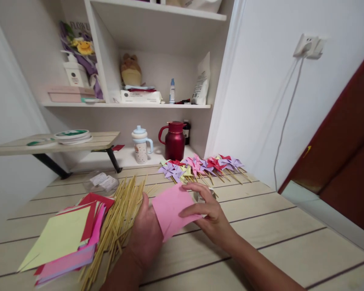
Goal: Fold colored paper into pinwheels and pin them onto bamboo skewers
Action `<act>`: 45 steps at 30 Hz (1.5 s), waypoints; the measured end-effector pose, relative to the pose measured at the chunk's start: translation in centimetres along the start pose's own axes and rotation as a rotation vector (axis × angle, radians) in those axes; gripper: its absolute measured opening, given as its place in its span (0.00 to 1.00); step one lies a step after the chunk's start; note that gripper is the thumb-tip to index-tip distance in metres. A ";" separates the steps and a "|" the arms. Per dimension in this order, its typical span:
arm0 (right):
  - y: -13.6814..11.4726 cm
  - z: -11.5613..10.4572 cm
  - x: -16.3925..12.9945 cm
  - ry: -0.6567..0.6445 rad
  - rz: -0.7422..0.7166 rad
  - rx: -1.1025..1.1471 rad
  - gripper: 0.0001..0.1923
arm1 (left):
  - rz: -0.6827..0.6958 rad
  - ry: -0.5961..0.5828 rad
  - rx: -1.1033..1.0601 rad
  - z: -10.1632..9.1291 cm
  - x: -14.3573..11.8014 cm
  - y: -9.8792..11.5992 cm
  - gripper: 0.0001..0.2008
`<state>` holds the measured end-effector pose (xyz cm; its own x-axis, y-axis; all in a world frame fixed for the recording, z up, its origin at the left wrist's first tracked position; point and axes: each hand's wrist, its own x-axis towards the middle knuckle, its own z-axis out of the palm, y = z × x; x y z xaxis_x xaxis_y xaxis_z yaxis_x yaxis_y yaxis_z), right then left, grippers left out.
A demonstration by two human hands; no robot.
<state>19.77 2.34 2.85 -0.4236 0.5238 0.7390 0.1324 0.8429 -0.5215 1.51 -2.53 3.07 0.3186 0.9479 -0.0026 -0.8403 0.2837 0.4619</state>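
Pink paper [171,211] in both hands, bare table [291,242] rightward

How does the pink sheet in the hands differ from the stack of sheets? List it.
The pink sheet is single and held by both hands; the stack holds many sheets lying on the table. The pink sheet is one colour; the stack mixes yellow, red, pink and purple. Both are square paper.

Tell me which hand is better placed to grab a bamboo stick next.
Left, I'd judge. The left hand lies right beside the bamboo sticks, touching the pink paper's left edge. The right hand sits across the sheet, its fingers on its top edge, farther away.
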 end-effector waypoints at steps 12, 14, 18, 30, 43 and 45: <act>1.4 0.1 -0.4 0.020 0.094 0.154 0.07 | 0.124 0.119 0.103 -1.2 -0.2 -0.6 0.33; 1.5 0.3 -0.5 0.042 0.100 0.171 0.07 | 0.131 0.149 0.105 -1.0 -0.2 -0.7 0.33; 1.6 0.4 -0.6 0.110 0.095 0.180 0.06 | 0.080 0.141 0.147 -1.3 0.3 -0.8 0.27; 1.2 -0.1 -0.2 0.001 0.071 0.164 0.10 | 0.024 0.014 0.247 -1.1 0.2 -1.2 0.30; 1.6 0.5 -0.6 0.102 0.100 -0.084 0.24 | 0.310 0.361 0.116 -2.7 1.1 0.4 0.22; 1.7 0.9 -0.9 0.032 0.129 -0.112 0.27 | 0.319 0.354 0.102 -2.7 1.1 0.5 0.22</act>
<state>19.54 3.21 0.94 -0.3685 0.6307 0.6830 0.2832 0.7759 -0.5637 0.27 -0.97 0.91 -0.1317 0.9813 -0.1401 -0.8187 -0.0280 0.5735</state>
